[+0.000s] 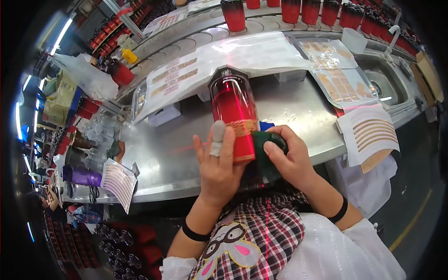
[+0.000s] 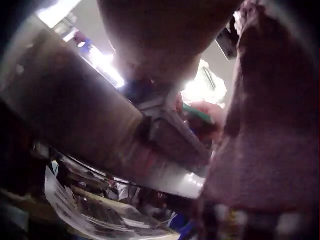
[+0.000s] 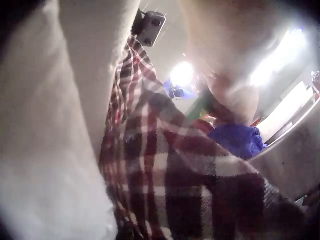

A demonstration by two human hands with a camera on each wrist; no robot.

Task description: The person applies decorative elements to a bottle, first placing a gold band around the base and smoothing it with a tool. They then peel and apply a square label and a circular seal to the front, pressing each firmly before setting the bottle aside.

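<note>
A glossy octagonal jar [image 1: 233, 100], shading from black to red, leans with its dark end away from the person. A patterned gold band [image 1: 243, 127] crosses its lower part. The left hand [image 1: 217, 170] holds the jar near its lower end, with a pale cover [image 1: 217, 138] on one finger and its thumb hidden. In the right hand [image 1: 294, 161] is a dark green object [image 1: 267, 151] with a rounded black end, gripped right beside the jar's lower side. Its kind cannot be told. A blue cloth [image 1: 266, 126] shows behind that hand. Both wrist views are dim and mostly filled by forearm and clothing.
A metal worktable [image 1: 298, 121] carries a white sheet [image 1: 252, 53] with gold decal strips [image 1: 175, 74]. To the right are a tray of decals [image 1: 343, 86], a curved-strip sheet [image 1: 373, 133] over the edge, and a sink [image 1: 382, 84]. Red-black jars [image 1: 233, 16] line the back.
</note>
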